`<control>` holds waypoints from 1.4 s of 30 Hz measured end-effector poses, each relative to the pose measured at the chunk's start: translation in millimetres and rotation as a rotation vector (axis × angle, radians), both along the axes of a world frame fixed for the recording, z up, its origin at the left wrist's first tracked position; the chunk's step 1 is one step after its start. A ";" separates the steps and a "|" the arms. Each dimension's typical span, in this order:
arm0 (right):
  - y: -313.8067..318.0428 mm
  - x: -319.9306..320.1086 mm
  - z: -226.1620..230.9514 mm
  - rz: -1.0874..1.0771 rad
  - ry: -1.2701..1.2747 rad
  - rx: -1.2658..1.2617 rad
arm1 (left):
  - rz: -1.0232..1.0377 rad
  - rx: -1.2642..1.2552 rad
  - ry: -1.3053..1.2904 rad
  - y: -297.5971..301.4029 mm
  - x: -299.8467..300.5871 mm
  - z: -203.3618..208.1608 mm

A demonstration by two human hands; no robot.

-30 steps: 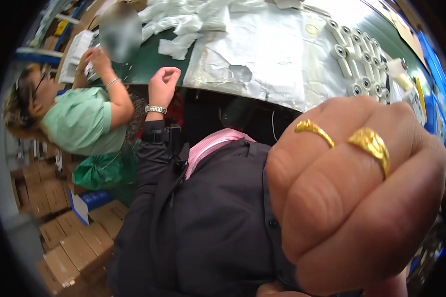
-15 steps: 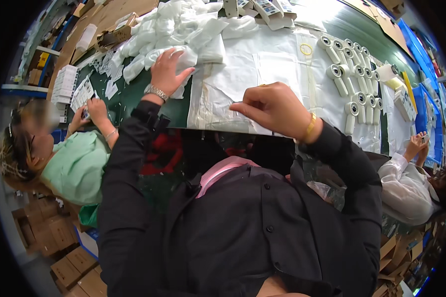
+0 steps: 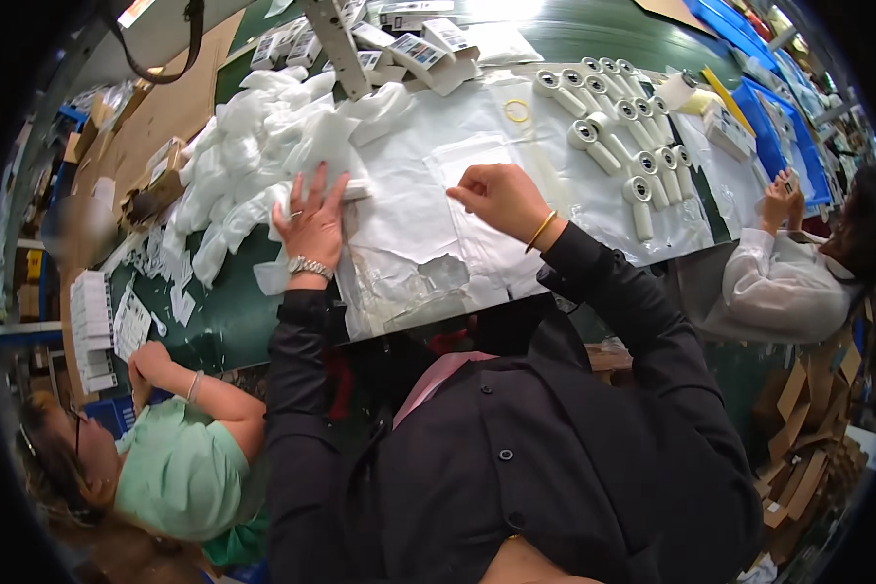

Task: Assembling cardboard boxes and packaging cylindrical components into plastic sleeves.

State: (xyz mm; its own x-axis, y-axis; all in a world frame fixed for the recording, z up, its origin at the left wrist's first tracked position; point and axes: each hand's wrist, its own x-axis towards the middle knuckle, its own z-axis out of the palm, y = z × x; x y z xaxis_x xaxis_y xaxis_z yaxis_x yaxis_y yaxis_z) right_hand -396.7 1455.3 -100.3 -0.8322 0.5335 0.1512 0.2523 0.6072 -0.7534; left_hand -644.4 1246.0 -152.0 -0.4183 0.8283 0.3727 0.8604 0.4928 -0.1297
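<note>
My left hand, with a metal watch on the wrist, lies fingers spread on the edge of a heap of white pouches; its fingertips touch a small white packet. My right hand, a gold bangle on the wrist, is curled with thumb and fingers pinching the edge of a clear plastic bag. The bag lies flat on a white sheet spread over the green table. Torn clear film lies at the sheet's near edge.
Rows of white roller-shaped parts lie right of my hand, a yellow rubber band beyond it. Small printed boxes sit at the far edge. A person in green works at my left, one in white at my right.
My right hand, close before the camera a second ago, has dropped to the sheet and pinched the bag. My left hand went from raised to flat on the pouch heap.
</note>
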 end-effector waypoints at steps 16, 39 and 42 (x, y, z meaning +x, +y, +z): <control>146.0 -111.1 -36.3 -0.435 -0.111 -0.082 | 0.106 0.242 -0.084 -26.7 24.8 26.7; 23.7 143.4 -21.3 -0.276 -0.015 0.081 | -0.686 0.215 -0.806 59.6 185.1 28.6; 53.4 148.1 -28.0 -0.428 0.037 0.175 | -0.666 0.163 -0.622 76.8 186.4 19.1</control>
